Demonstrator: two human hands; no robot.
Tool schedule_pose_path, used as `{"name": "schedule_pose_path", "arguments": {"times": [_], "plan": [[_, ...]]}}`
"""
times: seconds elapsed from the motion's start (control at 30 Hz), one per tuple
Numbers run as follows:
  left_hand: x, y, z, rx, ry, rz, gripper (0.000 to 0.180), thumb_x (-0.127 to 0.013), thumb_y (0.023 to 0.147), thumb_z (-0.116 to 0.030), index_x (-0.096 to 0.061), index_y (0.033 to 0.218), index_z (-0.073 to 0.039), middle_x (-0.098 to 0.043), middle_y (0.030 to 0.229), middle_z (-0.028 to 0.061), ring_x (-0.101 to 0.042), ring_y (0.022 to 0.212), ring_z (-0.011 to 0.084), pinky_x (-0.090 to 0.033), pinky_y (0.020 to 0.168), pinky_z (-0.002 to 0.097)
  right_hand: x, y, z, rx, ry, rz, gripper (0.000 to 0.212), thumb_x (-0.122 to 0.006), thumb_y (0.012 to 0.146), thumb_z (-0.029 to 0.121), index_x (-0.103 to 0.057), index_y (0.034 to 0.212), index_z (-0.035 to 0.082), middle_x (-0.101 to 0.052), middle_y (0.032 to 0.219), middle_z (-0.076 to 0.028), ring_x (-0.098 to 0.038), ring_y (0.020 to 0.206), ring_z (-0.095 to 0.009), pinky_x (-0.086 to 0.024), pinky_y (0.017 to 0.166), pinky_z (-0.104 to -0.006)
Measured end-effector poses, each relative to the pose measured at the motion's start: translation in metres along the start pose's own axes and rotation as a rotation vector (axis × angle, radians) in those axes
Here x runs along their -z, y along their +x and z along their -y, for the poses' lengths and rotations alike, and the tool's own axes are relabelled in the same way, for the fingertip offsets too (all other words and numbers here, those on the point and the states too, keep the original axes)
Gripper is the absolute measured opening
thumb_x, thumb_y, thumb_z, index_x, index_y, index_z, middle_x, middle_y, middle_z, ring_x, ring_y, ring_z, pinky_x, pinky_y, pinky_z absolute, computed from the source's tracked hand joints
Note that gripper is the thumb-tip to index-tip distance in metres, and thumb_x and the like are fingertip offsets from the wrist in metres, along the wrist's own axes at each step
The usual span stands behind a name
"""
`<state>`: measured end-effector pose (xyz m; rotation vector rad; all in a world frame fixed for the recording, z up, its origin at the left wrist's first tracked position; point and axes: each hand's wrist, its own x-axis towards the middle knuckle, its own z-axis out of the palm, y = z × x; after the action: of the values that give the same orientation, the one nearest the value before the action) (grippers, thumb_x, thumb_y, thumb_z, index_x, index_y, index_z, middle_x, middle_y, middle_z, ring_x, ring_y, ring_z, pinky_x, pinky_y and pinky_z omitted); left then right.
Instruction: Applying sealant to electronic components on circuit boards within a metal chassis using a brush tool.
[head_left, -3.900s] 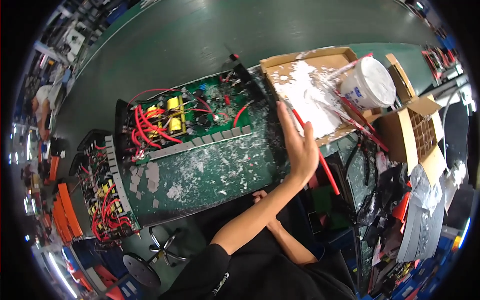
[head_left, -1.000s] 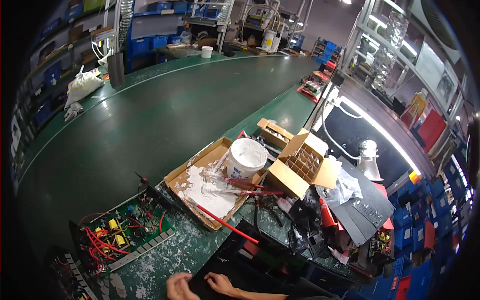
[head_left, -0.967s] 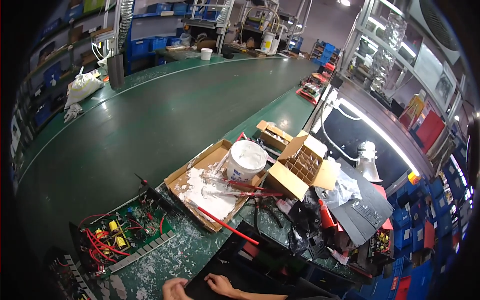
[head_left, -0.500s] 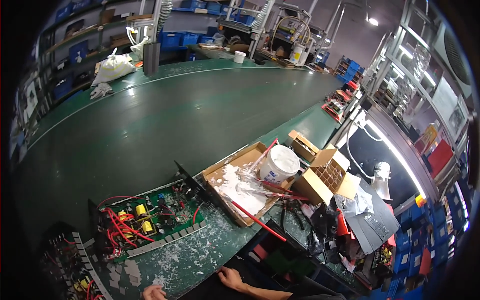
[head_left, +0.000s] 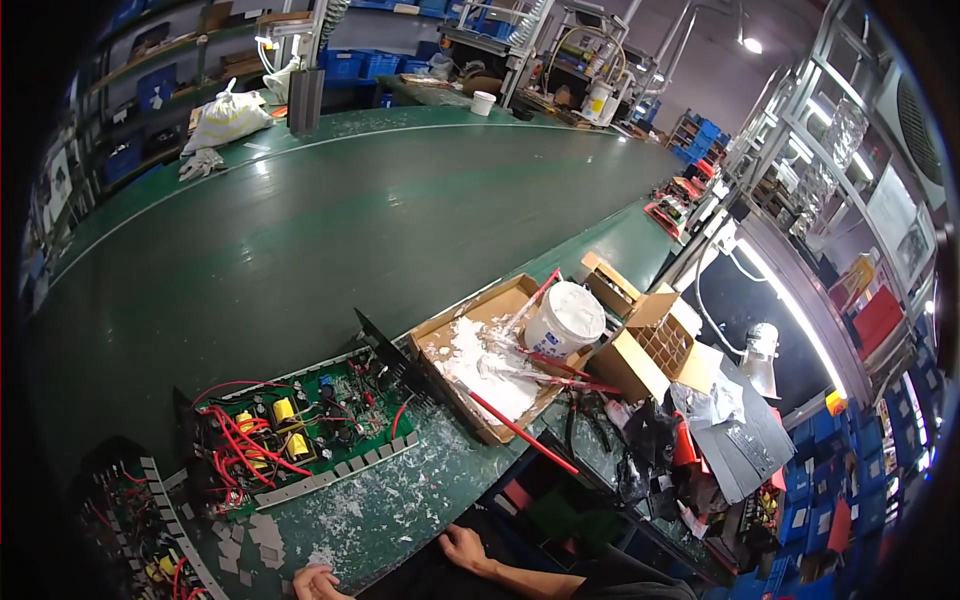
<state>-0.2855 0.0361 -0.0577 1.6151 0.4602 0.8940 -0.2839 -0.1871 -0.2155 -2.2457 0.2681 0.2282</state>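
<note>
1. Two bare hands rest at the near edge of a green counter [head_left: 400, 230] in a workshop, seen from above.
2. The left hand [head_left: 318, 582] sits at the bottom of the view, partly cut off; its fingers [head_left: 305, 575] look loosely curled on the counter's paste-flecked surface and hold nothing that shows.
3. The right hand [head_left: 462, 547] lies just to the right, at the counter's near rim, fingers [head_left: 450, 538] bent and resting on the edge; how far they are spread cannot be told, and nothing is gripped.
4. The nearest thing to both hands is a green circuit board [head_left: 300, 425] with red wires and yellow parts, lying flat on the counter farther in and to the left, apart from the fingers, with a patch of white smears [head_left: 345, 505] between.
5. A strip of grey pads [head_left: 330, 475] runs along the board's near edge.
6. A second board [head_left: 140, 530] with red wires lies at the far left, near the bottom rim.
7. To the right of the first board sits an open cardboard tray [head_left: 440, 335] smeared with white paste, with a white tub [head_left: 562, 320] standing at its far right corner.
8. A red rod [head_left: 520, 432] lies slanted from the tray toward the near edge, well apart from the right hand.
9. A small divided cardboard box [head_left: 660, 345] stands open right of the tub.
10. Dark tools and bags [head_left: 690, 450] crowd the lower shelf to the right.
</note>
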Motion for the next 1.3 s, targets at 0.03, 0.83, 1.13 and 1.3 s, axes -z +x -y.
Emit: {"name": "schedule_pose_path", "arguments": {"times": [0.03, 0.83, 1.13, 1.3], "plan": [[0.007, 0.000, 0.001, 0.001, 0.024, -0.023, 0.015, -0.055, 0.091, -0.009, -0.062, 0.083, 0.002, -0.063, 0.077, 0.0098, -0.053, 0.059, 0.0147, -0.042, 0.053, 0.0245, -0.004, -0.001, 0.002, 0.023, 0.032, -0.012, 0.024, -0.051, 0.084, 0.022, -0.066, 0.094, 0.007, -0.066, 0.076, -0.017, -0.065, 0.074, -0.035, -0.051, 0.070, -0.0419], [0.008, 0.001, -0.009, -0.184, 0.049, 0.084, 0.012, -0.057, 0.079, 0.008, -0.063, 0.086, 0.000, -0.065, 0.077, 0.0112, -0.064, 0.065, 0.0239, -0.048, 0.056, 0.0317, 0.051, 0.012, 0.166, 1.000, 0.786, -0.223, 0.044, -0.062, 0.089, 0.038, -0.056, 0.100, -0.004, -0.052, 0.064, -0.010, -0.044, 0.049, -0.017, -0.039, 0.048, -0.0294], [0.007, -0.004, -0.007, -0.199, 0.104, 0.025, 0.010, -0.058, 0.080, 0.006, -0.061, 0.087, -0.001, -0.064, 0.080, 0.0107, -0.064, 0.066, 0.0253, -0.049, 0.058, 0.0336, 0.039, 0.016, 0.182, 0.749, 0.710, -0.299, 0.033, -0.058, 0.092, 0.025, -0.054, 0.072, 0.000, -0.049, 0.057, -0.008, -0.046, 0.046, -0.017, -0.040, 0.046, -0.0297], [0.008, -0.007, -0.002, -0.136, 0.129, 0.069, 0.009, -0.058, 0.081, 0.004, -0.061, 0.088, -0.001, -0.064, 0.083, 0.0115, -0.064, 0.070, 0.0272, -0.050, 0.060, 0.0340, 0.040, 0.019, 0.183, 0.825, 0.679, -0.289, 0.037, -0.059, 0.092, 0.028, -0.054, 0.070, -0.001, -0.048, 0.055, -0.008, -0.044, 0.044, -0.016, -0.040, 0.042, -0.0291]]}}
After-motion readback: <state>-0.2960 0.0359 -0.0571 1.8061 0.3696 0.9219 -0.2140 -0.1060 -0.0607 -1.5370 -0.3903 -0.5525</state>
